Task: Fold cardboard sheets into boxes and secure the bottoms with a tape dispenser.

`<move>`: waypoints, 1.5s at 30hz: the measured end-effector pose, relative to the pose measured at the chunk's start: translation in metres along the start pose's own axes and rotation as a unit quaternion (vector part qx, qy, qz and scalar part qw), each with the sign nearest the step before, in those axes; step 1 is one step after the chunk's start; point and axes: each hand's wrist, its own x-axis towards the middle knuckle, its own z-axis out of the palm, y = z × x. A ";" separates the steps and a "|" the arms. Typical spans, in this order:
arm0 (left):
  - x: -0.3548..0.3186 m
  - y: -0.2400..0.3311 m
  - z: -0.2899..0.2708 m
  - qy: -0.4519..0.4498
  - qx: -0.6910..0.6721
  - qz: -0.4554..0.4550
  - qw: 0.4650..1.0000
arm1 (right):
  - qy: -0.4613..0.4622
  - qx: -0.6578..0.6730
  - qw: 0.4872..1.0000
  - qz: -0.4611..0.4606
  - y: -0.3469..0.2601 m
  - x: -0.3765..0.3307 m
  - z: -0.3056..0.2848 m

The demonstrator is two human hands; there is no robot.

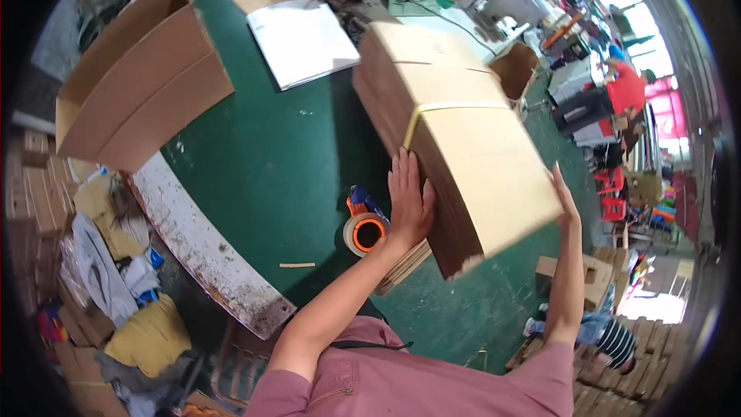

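Braces strapped cardboard bundle | lays left hand flat on left side | sets straight-fingered right hand at right edge | has tape dispenser on green bench

White sheets lie on the green tabletop, with red seats, apparently plastic, farther off.

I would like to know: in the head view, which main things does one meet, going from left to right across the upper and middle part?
Open cardboard box → white papers → strapped cardboard stack → right hand → another person's red shirt.
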 end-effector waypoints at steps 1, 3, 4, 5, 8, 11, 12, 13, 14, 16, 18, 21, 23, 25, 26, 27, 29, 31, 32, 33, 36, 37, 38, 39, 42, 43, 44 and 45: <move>-0.004 -0.005 -0.001 -0.021 0.056 -0.003 0.998 | -0.037 0.064 0.997 0.025 -0.004 0.005 0.024; -0.013 0.000 0.000 -0.057 0.108 0.001 0.993 | 0.039 0.036 0.998 0.019 0.021 0.001 0.036; -0.015 0.008 0.001 -0.054 0.094 -0.014 0.994 | 0.107 -0.004 0.994 0.016 0.033 0.005 0.040; -0.016 0.017 0.003 -0.052 0.081 -0.030 0.995 | 0.118 0.008 0.993 0.014 0.047 0.011 0.046; -0.011 0.040 0.002 -0.073 0.099 -0.012 0.992 | 0.237 -0.171 0.945 -0.148 0.083 0.008 0.069; 0.002 0.054 0.005 -0.099 0.151 0.072 0.981 | 0.357 -0.096 0.899 -0.235 0.087 -0.007 0.082; 0.008 0.056 0.008 -0.118 0.188 0.104 0.969 | 0.372 -0.086 0.896 -0.227 0.101 -0.016 0.083; 0.016 0.056 0.014 -0.134 0.224 0.139 0.955 | 0.448 -0.057 0.860 -0.238 0.118 -0.022 0.084; 0.024 0.055 0.020 -0.149 0.259 0.176 0.938 | 0.521 -0.029 0.817 -0.246 0.138 -0.028 0.085; 0.041 0.054 0.035 -0.174 0.312 0.204 0.912 | 0.590 0.021 0.785 -0.188 0.203 -0.040 0.078; 0.061 0.049 0.047 -0.177 0.426 0.246 0.853 | 0.518 0.144 0.839 -0.085 0.248 -0.059 0.093; 0.087 0.033 0.053 -0.194 0.502 0.199 0.819 | 0.376 0.239 0.895 0.000 0.217 -0.068 0.151; 0.100 0.037 0.062 -0.208 0.539 0.174 0.797 | 0.414 0.155 0.897 -0.020 0.222 -0.060 0.162; 0.111 0.037 0.068 -0.218 0.575 0.153 0.774 | 0.451 0.069 0.889 -0.038 0.240 -0.045 0.151; 0.116 0.033 0.071 -0.243 0.563 0.129 0.779 | 0.412 0.098 0.906 -0.021 0.255 -0.036 0.139; 0.121 0.028 0.074 -0.265 0.552 0.103 0.783 | 0.370 0.127 0.920 -0.007 0.272 -0.026 0.127; 0.129 0.025 0.075 -0.290 0.546 0.083 0.782 | 0.326 0.163 0.931 0.005 0.273 -0.026 0.123; 0.135 0.024 0.065 -0.274 0.533 0.109 0.793 | 0.254 0.249 0.933 0.060 0.227 -0.046 0.124; 0.133 0.024 0.063 -0.271 0.522 0.122 0.800 | 0.222 0.289 0.927 0.089 0.216 -0.058 0.123; 0.132 0.022 0.062 -0.275 0.523 0.125 0.797 | 0.224 0.294 0.925 0.088 0.216 -0.060 0.123; 0.132 0.021 0.067 -0.195 0.504 0.238 0.807 | 0.224 0.304 0.922 0.089 0.214 -0.062 0.117; 0.134 0.022 0.069 -0.199 0.503 0.240 0.806 | 0.227 0.308 0.920 0.090 0.215 -0.062 0.116; 0.137 0.024 0.071 -0.224 0.511 0.185 0.809 | 0.226 0.327 0.914 0.087 0.217 -0.062 0.116; 0.140 0.026 0.073 -0.247 0.517 0.128 0.810 | 0.224 0.345 0.907 0.085 0.220 -0.062 0.115; 0.157 0.027 0.069 -0.293 0.525 0.054 0.797 | 0.216 0.364 0.903 0.072 0.213 -0.062 0.116; 0.164 0.025 0.065 -0.317 0.526 0.031 0.788 | 0.210 0.361 0.906 0.064 0.209 -0.064 0.118; 0.168 0.022 0.060 -0.339 0.528 0.009 0.779 | 0.204 0.357 0.910 0.056 0.206 -0.065 0.120; 0.166 0.020 0.060 -0.336 0.529 0.011 0.779 | 0.201 0.357 0.911 0.053 0.206 -0.063 0.121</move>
